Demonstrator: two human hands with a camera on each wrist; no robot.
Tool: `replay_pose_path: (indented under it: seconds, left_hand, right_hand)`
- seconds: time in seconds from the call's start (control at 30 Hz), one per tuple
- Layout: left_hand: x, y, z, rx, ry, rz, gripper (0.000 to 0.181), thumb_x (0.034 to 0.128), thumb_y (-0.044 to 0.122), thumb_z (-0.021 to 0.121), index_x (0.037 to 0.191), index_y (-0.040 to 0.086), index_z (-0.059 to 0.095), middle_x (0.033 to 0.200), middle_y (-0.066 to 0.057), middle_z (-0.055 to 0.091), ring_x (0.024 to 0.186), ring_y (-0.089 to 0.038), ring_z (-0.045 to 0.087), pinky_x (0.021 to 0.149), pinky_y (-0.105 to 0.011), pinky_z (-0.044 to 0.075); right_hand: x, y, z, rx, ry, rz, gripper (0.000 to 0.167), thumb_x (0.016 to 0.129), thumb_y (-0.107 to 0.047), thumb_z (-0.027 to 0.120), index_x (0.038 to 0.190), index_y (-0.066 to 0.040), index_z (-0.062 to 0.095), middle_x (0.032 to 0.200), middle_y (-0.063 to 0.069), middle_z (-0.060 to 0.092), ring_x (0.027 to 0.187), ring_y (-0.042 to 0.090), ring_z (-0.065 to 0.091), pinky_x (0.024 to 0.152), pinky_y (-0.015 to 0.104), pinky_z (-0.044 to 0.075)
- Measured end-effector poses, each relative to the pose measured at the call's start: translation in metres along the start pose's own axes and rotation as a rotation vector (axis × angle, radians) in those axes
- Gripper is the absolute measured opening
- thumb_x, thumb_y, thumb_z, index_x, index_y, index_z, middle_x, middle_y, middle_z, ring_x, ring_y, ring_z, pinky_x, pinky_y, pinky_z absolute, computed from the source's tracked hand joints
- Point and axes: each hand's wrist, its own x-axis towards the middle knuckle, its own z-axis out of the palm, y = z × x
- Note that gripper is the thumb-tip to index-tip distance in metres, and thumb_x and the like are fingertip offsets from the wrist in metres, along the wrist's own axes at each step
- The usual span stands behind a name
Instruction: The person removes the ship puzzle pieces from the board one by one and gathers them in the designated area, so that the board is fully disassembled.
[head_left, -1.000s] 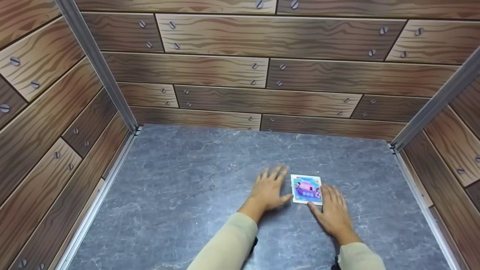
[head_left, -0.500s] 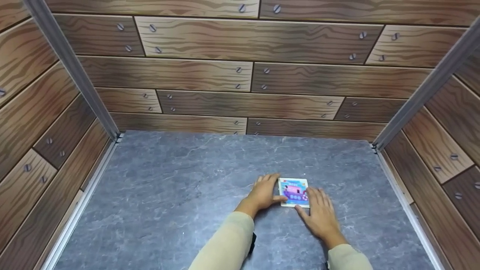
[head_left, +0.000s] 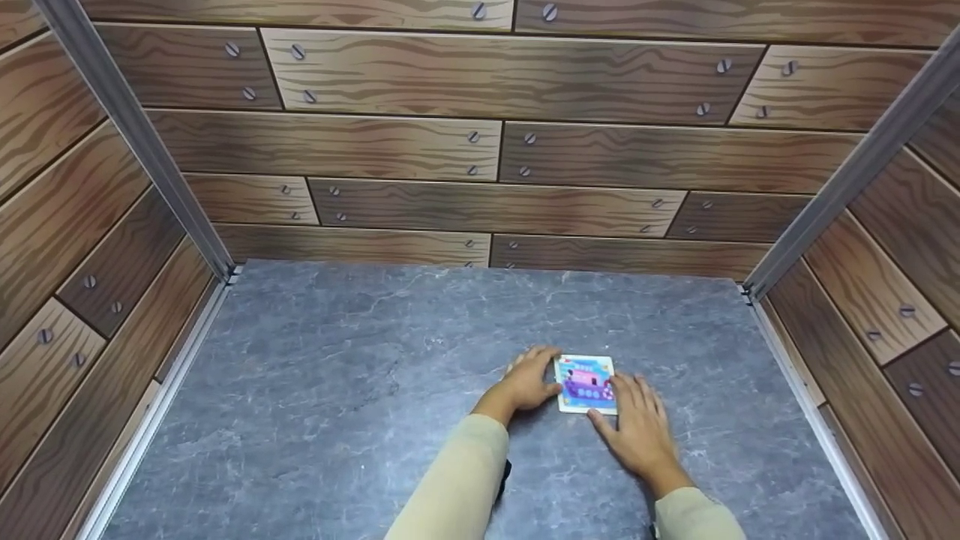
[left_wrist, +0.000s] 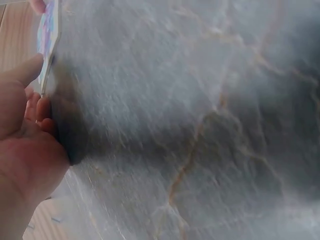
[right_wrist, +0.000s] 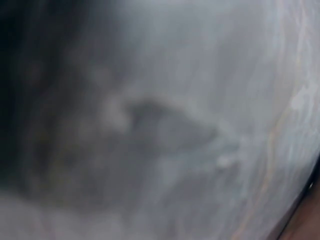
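A small square picture board (head_left: 585, 384), white-edged with a pink and purple cartoon ship on blue, lies flat on the grey marbled surface. My left hand (head_left: 527, 381) is at its left edge, thumb tip and forefinger against that side, the other fingers slightly bent. On the right, my right hand (head_left: 639, 429) lies nearly flat, forefinger along the right edge and thumb at the near edge. The left wrist view shows the left thumb (left_wrist: 30, 70) touching the board's edge (left_wrist: 56, 27). Neither board nor fingers can be made out in the blurred right wrist view.
The grey marbled tabletop (head_left: 360, 390) spreads around the board. Wood-patterned panels (head_left: 390, 146) enclose it at the back and both sides, with metal posts at the two back corners. Metal strips (head_left: 161, 405) run along the side edges.
My left hand has come in from the left to the board's left edge, its spread fingers drawing together and the thumb shifting onto the edge. The right hand stays at the right side; the head view shifted.
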Motion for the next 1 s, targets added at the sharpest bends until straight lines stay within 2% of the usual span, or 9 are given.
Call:
replay_pose_path:
  seconds: [0.17,0.43,0.77,1.0]
  left_hand:
    - [0.0,-0.002,0.001,0.023,-0.011,-0.002,0.065,0.1032,0.025,0.072,0.163,0.021,0.046,0.171,-0.004,0.044,0.16,-0.032,0.04,0.133,-0.057,0.029]
    - [0.001,0.0,0.0,0.017,-0.026,-0.023,0.064,0.1053,0.023,0.068,0.164,0.021,0.044,0.171,-0.007,0.043,0.161,-0.032,0.038,0.134,-0.056,0.029]
    - [0.001,0.005,0.005,0.0,0.004,-0.067,0.07,0.0949,0.02,0.075,0.16,0.021,0.051,0.165,-0.006,0.047,0.155,-0.029,0.044,0.13,-0.053,0.033]
    - [0.004,0.012,0.006,-0.022,0.046,-0.121,0.066,0.0922,0.024,0.073,0.156,0.026,0.056,0.164,-0.001,0.046,0.154,-0.026,0.043,0.131,-0.053,0.028]
  right_hand:
    - [0.0,-0.001,0.001,0.006,-0.002,0.001,0.076,0.104,-0.049,0.068,0.161,-0.005,0.045,0.168,0.019,0.046,0.162,0.048,0.03,0.132,0.069,0.019]
    - [-0.001,0.0,0.002,-0.003,0.014,-0.001,0.075,0.102,-0.049,0.069,0.159,-0.005,0.047,0.166,0.019,0.048,0.161,0.048,0.031,0.132,0.069,0.02]
    - [-0.004,0.0,0.001,-0.025,-0.021,0.013,0.076,0.104,-0.053,0.065,0.161,-0.007,0.045,0.168,0.018,0.046,0.162,0.049,0.03,0.132,0.07,0.019]
    - [0.0,-0.001,-0.002,-0.026,-0.016,-0.001,0.077,0.104,-0.053,0.064,0.163,-0.008,0.043,0.169,0.018,0.045,0.163,0.048,0.029,0.133,0.069,0.018]
